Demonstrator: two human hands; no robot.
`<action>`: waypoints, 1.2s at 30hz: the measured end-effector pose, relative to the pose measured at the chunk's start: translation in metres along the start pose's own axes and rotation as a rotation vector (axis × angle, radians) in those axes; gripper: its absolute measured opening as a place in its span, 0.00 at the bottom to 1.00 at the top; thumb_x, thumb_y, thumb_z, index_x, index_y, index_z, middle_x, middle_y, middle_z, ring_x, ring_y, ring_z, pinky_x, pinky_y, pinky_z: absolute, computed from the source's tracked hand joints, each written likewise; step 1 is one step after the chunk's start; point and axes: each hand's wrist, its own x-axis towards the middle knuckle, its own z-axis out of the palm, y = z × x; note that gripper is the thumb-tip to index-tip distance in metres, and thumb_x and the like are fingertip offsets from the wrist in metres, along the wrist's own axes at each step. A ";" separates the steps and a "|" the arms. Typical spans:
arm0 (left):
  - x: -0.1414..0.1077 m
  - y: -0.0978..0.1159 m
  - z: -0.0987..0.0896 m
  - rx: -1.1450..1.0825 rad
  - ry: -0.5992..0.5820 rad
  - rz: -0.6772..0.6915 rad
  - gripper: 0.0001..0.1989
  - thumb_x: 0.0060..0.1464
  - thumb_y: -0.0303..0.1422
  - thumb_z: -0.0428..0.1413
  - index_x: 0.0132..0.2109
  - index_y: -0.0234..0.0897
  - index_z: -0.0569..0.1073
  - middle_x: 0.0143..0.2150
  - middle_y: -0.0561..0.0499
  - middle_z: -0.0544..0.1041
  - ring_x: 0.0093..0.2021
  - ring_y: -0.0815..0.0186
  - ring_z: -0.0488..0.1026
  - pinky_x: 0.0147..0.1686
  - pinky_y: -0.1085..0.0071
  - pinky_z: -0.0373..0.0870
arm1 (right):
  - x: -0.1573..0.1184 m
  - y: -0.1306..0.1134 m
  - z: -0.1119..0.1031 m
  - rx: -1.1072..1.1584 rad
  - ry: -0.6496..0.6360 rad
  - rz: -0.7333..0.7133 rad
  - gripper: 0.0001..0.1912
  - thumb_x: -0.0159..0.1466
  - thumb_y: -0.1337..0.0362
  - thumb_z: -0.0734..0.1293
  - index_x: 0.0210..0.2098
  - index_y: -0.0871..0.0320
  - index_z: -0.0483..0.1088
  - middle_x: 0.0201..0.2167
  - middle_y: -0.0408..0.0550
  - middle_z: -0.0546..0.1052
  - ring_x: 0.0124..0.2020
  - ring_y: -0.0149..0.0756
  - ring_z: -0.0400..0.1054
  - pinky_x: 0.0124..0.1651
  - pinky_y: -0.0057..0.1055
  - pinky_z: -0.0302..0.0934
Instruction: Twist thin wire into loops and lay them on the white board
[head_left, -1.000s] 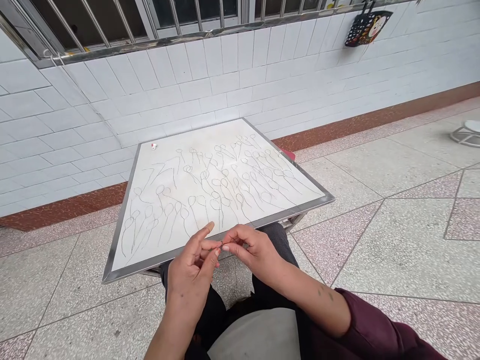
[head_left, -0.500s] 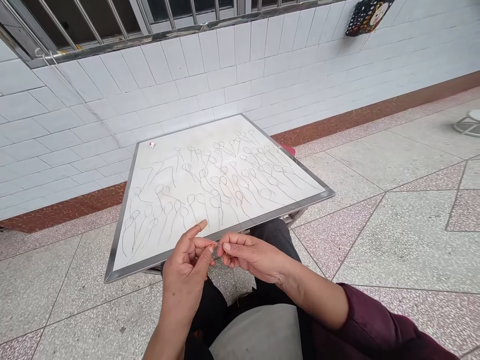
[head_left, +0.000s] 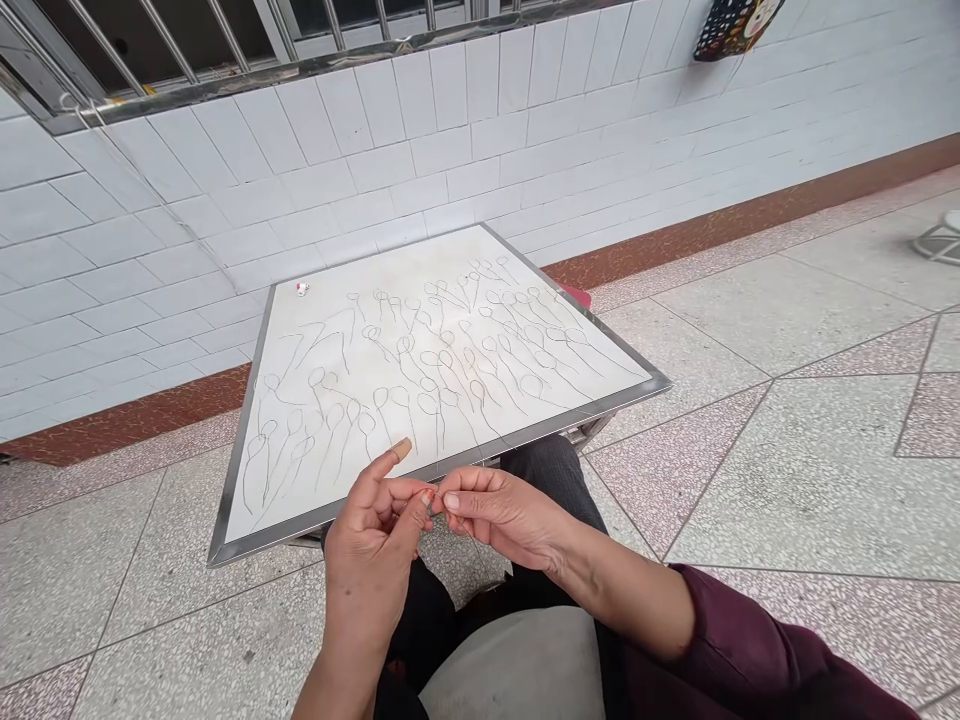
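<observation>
My left hand (head_left: 379, 530) is pinched, thumb against fingers, over my lap just off the table's near edge. One finger with a tan covering on its tip sticks out over the white tabletop (head_left: 420, 250). Touching its fingertips from the right is my right hand (head_left: 502, 515), also closed in a pinch. Whatever lies between the fingertips is too small to make out; an orange-red spot shows at the left thumb tip. Many thin dark looped strands, one of them a loop with a long tail (head_left: 365, 425), lie spread over the tabletop.
A small red and white object (head_left: 302, 288) sits at the table's far left corner. Behind the table stands a white tiled wall (head_left: 375, 160) with a barred window. A patterned bag (head_left: 731, 28) hangs at upper right. A round stool (head_left: 941, 240) stands at the far right.
The fingertips of my two hands have come slightly closer together. The thin strand seen between them earlier is now hard to see. The view has shifted slightly.
</observation>
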 end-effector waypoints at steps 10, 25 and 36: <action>0.000 0.002 -0.001 0.026 -0.001 0.003 0.25 0.54 0.39 0.61 0.58 0.42 0.71 0.33 0.53 0.79 0.27 0.68 0.70 0.22 0.75 0.62 | -0.001 0.008 0.008 -0.112 0.099 -0.124 0.12 0.55 0.58 0.77 0.28 0.58 0.75 0.28 0.41 0.77 0.30 0.28 0.66 0.38 0.28 0.56; 0.004 0.002 -0.011 -0.043 -0.037 0.030 0.25 0.53 0.37 0.62 0.57 0.40 0.71 0.32 0.53 0.78 0.29 0.67 0.72 0.25 0.75 0.69 | -0.008 0.000 0.009 0.007 -0.022 0.085 0.11 0.55 0.59 0.77 0.37 0.55 0.80 0.30 0.42 0.74 0.29 0.25 0.63 0.32 0.23 0.56; 0.010 -0.003 -0.014 -0.052 -0.044 0.031 0.25 0.52 0.36 0.63 0.57 0.40 0.71 0.32 0.54 0.78 0.30 0.68 0.73 0.30 0.73 0.72 | -0.004 0.007 0.011 -0.019 0.039 0.056 0.12 0.54 0.59 0.78 0.36 0.54 0.79 0.27 0.40 0.75 0.29 0.26 0.65 0.32 0.25 0.55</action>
